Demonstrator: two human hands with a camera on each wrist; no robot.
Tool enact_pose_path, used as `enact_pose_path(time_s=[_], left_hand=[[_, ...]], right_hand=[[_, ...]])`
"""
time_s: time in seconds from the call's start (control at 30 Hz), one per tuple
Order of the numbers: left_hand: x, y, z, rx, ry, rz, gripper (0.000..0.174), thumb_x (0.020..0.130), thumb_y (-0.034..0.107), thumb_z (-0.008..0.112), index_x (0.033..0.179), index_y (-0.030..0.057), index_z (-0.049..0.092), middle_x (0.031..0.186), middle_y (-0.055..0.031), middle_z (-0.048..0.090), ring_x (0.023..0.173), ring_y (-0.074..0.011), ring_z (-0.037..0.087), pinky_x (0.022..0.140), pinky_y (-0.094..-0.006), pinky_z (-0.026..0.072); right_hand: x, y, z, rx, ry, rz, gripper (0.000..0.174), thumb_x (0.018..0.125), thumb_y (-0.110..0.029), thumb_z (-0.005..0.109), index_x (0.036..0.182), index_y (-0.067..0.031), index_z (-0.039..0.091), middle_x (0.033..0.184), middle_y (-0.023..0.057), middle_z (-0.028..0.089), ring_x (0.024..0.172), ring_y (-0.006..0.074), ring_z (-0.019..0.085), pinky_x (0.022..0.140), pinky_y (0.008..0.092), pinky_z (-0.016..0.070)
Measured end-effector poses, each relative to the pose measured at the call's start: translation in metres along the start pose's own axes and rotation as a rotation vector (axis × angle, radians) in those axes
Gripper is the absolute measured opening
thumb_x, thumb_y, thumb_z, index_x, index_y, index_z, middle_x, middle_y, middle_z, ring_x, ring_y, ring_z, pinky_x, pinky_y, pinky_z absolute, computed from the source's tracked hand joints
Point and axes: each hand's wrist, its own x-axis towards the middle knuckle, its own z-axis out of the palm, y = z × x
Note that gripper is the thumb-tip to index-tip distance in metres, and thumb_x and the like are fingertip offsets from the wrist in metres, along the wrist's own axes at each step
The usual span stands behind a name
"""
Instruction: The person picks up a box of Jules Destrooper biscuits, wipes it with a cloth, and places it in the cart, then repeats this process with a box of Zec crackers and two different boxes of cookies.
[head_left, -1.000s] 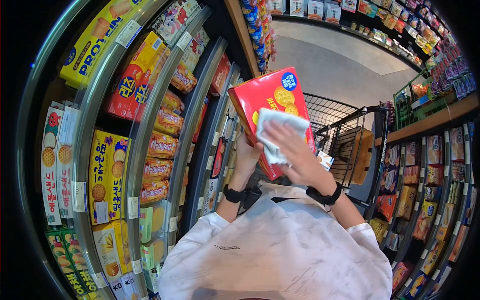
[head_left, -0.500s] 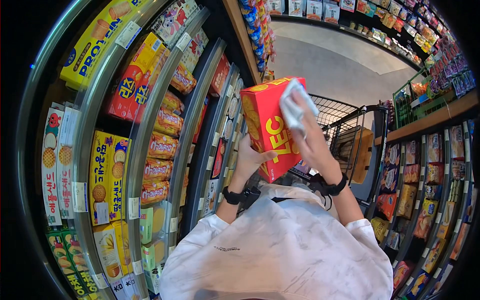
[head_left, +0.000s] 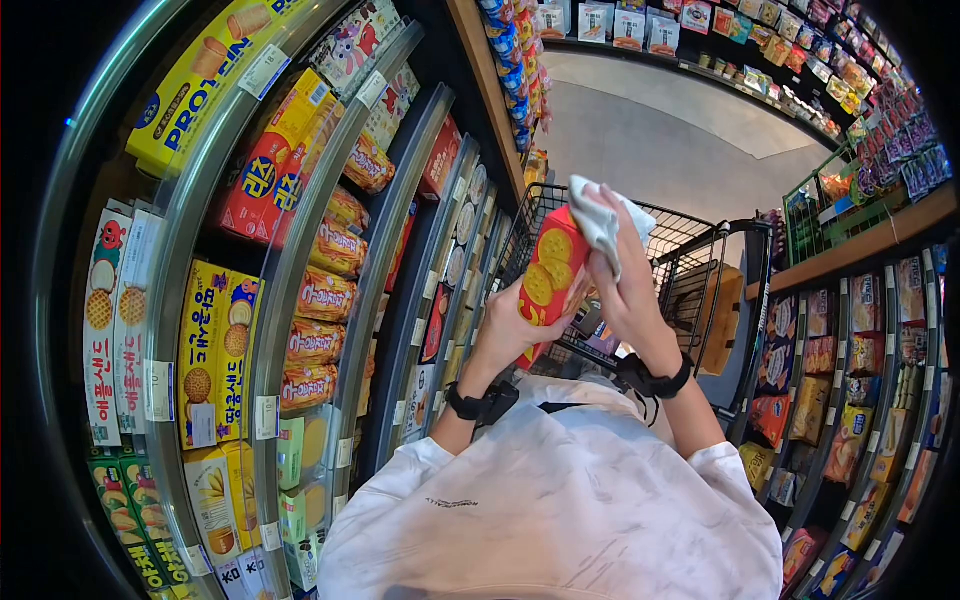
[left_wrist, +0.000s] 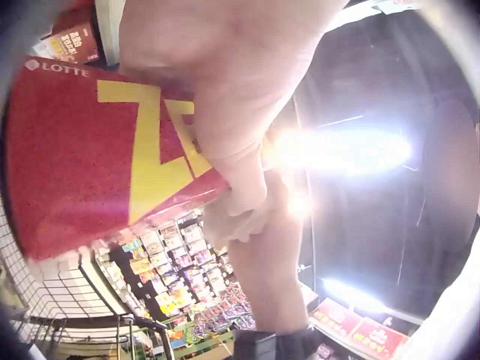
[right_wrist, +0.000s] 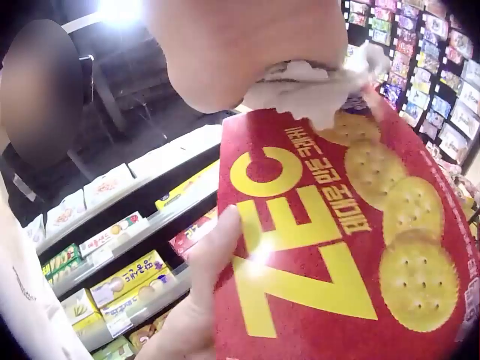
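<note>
A red cracker box (head_left: 552,268) with yellow lettering and round crackers printed on it is held up in front of the body, its narrow side facing up in the head view. My left hand (head_left: 507,325) grips its near end, thumb across the side. At the far end, my right hand (head_left: 637,300) holds a white cloth (head_left: 598,228) bunched over the top edge of the box. In the right wrist view the cloth (right_wrist: 304,96) lies against the box's upper edge, beside the printed crackers, and the left thumb (right_wrist: 225,232) shows on the opposite edge.
A black wire shopping cart (head_left: 690,225) stands just beyond the hands, with a brown panel (head_left: 722,318) at its right. Shelves of boxed biscuits (head_left: 222,350) rise close on the left. Snack shelves (head_left: 850,400) line the right, and grey floor (head_left: 660,120) lies ahead.
The box has been turned from its broad front to a narrow side. My right hand has moved the cloth from the front face up to the far edge.
</note>
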Motion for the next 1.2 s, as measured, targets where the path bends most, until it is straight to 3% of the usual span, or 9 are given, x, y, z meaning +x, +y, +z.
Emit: enact_pose_path(time_s=[0.23,0.43,0.5,0.53,0.63,0.7,0.83,1.1,1.2], left_hand=[[-0.008,-0.006,0.0,0.135,0.046,0.018,0.068,0.068,0.018,0.088,0.127,0.0006,0.059,0.104,-0.0174,0.072,0.095,-0.0293,0.072,0.084,-0.0346,0.0559],[-0.012,-0.009,-0.018,0.311,0.114,0.177,0.071,0.067,0.016,0.087,0.129,0.0004,0.058,0.109,-0.019,0.071,0.099,-0.0284,0.072,0.086,-0.0341,0.0553],[-0.019,-0.008,-0.026,0.151,0.051,0.005,0.055,0.068,0.014,0.086,0.115,-0.0019,0.062,0.105,-0.0132,0.072,0.096,-0.0208,0.071,0.085,-0.0336,0.0554],[-0.022,-0.01,-0.03,0.153,0.055,0.006,0.055,0.068,0.014,0.086,0.115,-0.0019,0.062,0.105,-0.0132,0.072,0.096,-0.0208,0.071,0.085,-0.0336,0.0554],[-0.029,-0.022,-0.035,-0.113,0.042,-0.18,0.058,0.074,0.018,0.083,0.121,-0.0036,0.058,0.112,-0.0125,0.069,0.102,-0.0212,0.069,0.088,-0.0348,0.0556],[-0.029,-0.026,-0.032,-0.703,0.134,-0.215,0.065,0.079,0.025,0.079,0.13,-0.0044,0.051,0.126,-0.014,0.062,0.114,-0.0194,0.061,0.096,-0.0349,0.0509],[-0.026,-0.018,-0.031,-0.877,0.083,-0.238,0.076,0.082,0.038,0.074,0.136,-0.0048,0.042,0.13,-0.0148,0.057,0.117,-0.0223,0.06,0.099,-0.0349,0.0499],[-0.021,-0.022,-0.032,-0.657,-0.102,-0.21,0.093,0.081,0.052,0.078,0.142,-0.0045,0.037,0.138,-0.0153,0.051,0.127,-0.023,0.05,0.107,-0.0372,0.0412],[-0.012,-0.022,-0.024,-0.58,0.026,-0.194,0.072,0.094,0.038,0.068,0.144,-0.0035,0.038,0.139,-0.0137,0.051,0.127,-0.0194,0.05,0.106,-0.0336,0.0406]], right_hand=[[-0.005,-0.021,-0.02,-0.045,-0.136,-0.195,0.051,0.084,-0.006,0.059,0.134,0.0024,0.051,0.144,0.0156,0.049,0.136,0.0393,0.042,0.113,0.0503,0.0332],[-0.015,-0.006,-0.029,0.09,-0.219,-0.074,0.04,0.097,-0.011,0.051,0.136,0.001,0.05,0.144,0.0177,0.049,0.136,0.0374,0.043,0.113,0.0454,0.0322],[-0.021,0.013,-0.025,0.195,-0.13,0.287,0.038,0.104,-0.018,0.043,0.137,-0.0001,0.049,0.144,0.0182,0.048,0.134,0.0324,0.045,0.112,0.0392,0.0317],[-0.021,0.023,-0.023,0.265,-0.065,0.307,0.039,0.107,-0.021,0.041,0.138,0.0016,0.048,0.14,0.0161,0.052,0.129,0.0268,0.048,0.111,0.035,0.0322],[-0.031,0.045,-0.033,0.532,-0.112,0.85,0.054,0.107,-0.042,0.04,0.135,0.0025,0.049,0.127,0.01,0.057,0.121,0.0164,0.05,0.106,0.0302,0.0357],[-0.04,0.047,-0.028,0.655,-0.142,0.821,0.057,0.106,-0.047,0.04,0.135,0.0017,0.049,0.126,0.0091,0.057,0.118,0.0149,0.05,0.105,0.0293,0.0365],[-0.044,0.03,-0.018,0.754,-0.179,0.714,0.06,0.105,-0.051,0.042,0.135,0.0005,0.048,0.125,0.0068,0.057,0.113,0.0129,0.051,0.102,0.0286,0.0388],[-0.032,0.027,-0.03,1.031,-0.012,0.768,0.048,0.104,-0.045,0.046,0.132,-0.0065,0.05,0.123,0.0056,0.061,0.115,0.0131,0.057,0.098,0.0311,0.0432],[-0.034,0.031,-0.032,1.032,0.015,0.75,0.048,0.104,-0.044,0.047,0.134,-0.0065,0.049,0.125,0.0062,0.061,0.115,0.014,0.058,0.097,0.0314,0.046]])
